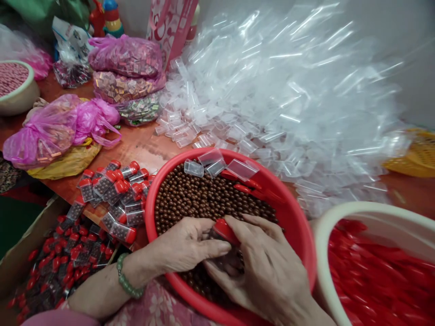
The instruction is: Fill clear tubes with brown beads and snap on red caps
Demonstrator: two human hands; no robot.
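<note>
Over a red basin (pixel 307 253) of small round brown candies (pixel 190 199), my two hands come together around one small candy box with a red cap (pixel 225 230). My left hand (pixel 185 244), a green bead bracelet on its wrist, pinches the box's left side with thumb and fingers. My right hand (pixel 263 267) wraps around it from the right, index finger by the red cap. The fingers hide much of the clear body. Several empty clear plastic boxes (pixel 243 169) rest on the candies at the basin's far side, beside a few loose red caps (pixel 243 188).
A big heap of clear empty boxes (pixel 272 99) covers the back right. On the right, a white tub (pixel 356 210) holds red caps. Filled boxes (pixel 115 188) lie left of the basin, more in a carton (pixel 20 235) below. Pink bags (pixel 125 59) stand behind.
</note>
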